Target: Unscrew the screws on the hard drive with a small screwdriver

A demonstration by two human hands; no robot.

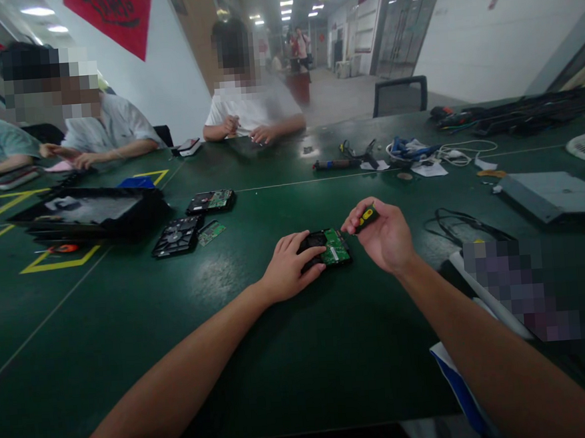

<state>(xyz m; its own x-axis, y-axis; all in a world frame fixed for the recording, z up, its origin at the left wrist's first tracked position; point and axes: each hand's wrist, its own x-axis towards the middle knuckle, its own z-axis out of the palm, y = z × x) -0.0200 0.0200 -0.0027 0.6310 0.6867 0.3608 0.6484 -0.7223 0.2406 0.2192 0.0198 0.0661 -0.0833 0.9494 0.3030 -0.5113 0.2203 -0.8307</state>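
A hard drive (330,246) lies on the green table (232,356), its green circuit board facing up. My left hand (290,267) rests on the drive's left side, fingers curled over it and holding it down. My right hand (384,234) is closed round a small screwdriver (367,216) with a black and yellow handle, held just above the drive's right edge. The screwdriver's tip is hidden behind the board's corner.
Two more hard drives (211,201) (177,236) and a loose circuit board (211,232) lie to the left, beside a black tray (89,213). Cables (453,224), tools (339,164) and a grey box (551,194) sit right. Other people sit across the table.
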